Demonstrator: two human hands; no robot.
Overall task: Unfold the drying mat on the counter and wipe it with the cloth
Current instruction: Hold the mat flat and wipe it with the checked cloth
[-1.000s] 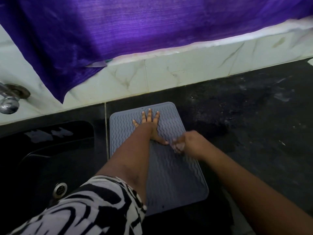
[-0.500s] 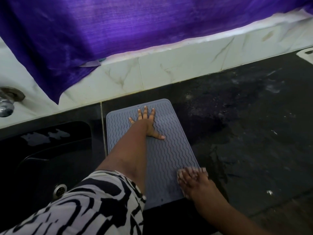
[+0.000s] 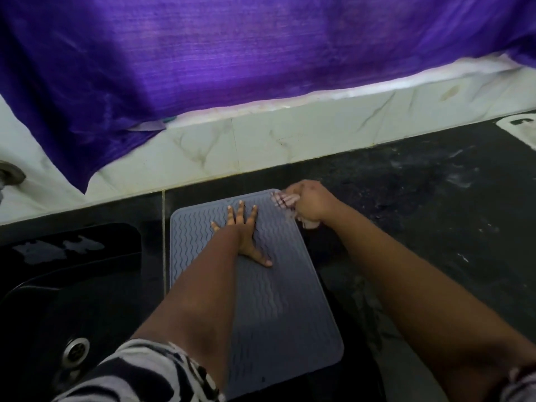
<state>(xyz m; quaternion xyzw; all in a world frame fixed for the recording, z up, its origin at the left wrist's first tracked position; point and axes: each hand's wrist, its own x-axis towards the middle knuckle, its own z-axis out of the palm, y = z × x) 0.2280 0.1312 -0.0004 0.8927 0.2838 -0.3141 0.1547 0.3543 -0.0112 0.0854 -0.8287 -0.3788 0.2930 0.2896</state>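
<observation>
- The mat [image 3: 278, 300] lies unfolded and flat on the counter [image 3: 420, 227], just right of the sink [image 3: 72, 300], its far edge near the wall tiles.
- The step in hand looks like the wiping — unfolding seems done.
- The left hand [image 3: 243, 230] is spread flat on the mat's far half, fingers splayed, gripping nothing; it appears to pin the mat down.
- The right hand [image 3: 307, 203] is clenched around the cloth [image 3: 285, 200], a pale bunch showing past the knuckles, at the mat's far right corner.
- Next move, as a guess: draw the cloth back along the mat toward its near end, pressing into the wavy ridges while the left hand keeps it from sliding.
- The pinning hand itself covers part of the mat — it would have to shift for that patch to be wiped.
- Around the mat: a purple curtain [image 3: 232, 59] hangs beyond it, a drain [image 3: 76, 348] sits to its left in the sink, and a white object [image 3: 522, 130] shows at the frame edge, well to its right.
</observation>
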